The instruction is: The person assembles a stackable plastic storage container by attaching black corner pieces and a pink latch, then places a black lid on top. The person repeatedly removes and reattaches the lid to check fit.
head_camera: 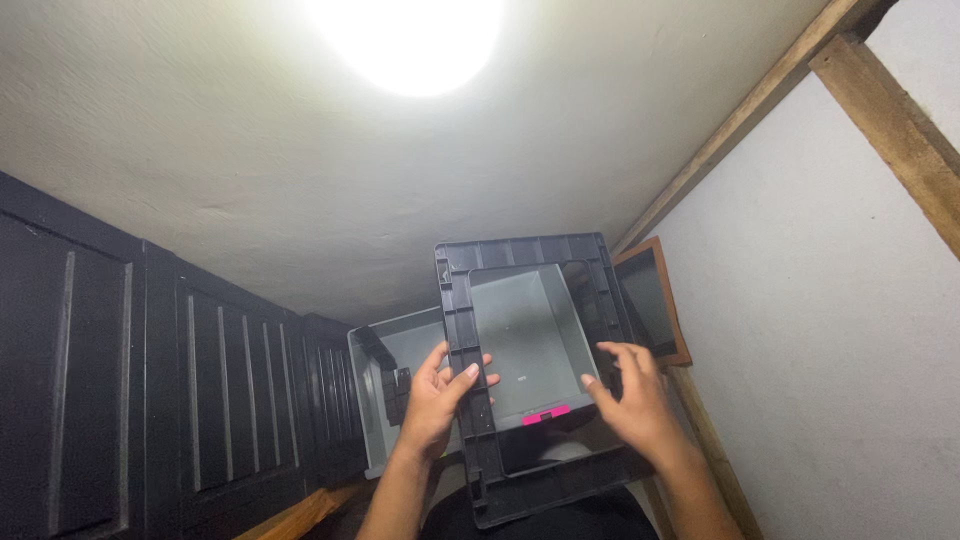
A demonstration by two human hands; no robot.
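Dark grey plastic makes up the open-topped crate (535, 375), which sits at the centre of the view, tilted so its paler inside faces the camera, with a small pink tag (546, 414) on its lower inner edge. The left hand (437, 400), at about 8 o'clock of the crate, has its fingers curled closed over the left rim. The right hand (630, 400), at about 4 o'clock, grips the right rim with fingers wrapped on it. A second grey bin (400, 350) lies just behind at 9 o'clock, beside black panelled doors (150, 400). A wood-framed panel (652, 300) leans at 2 o'clock against the white wall (830, 330).
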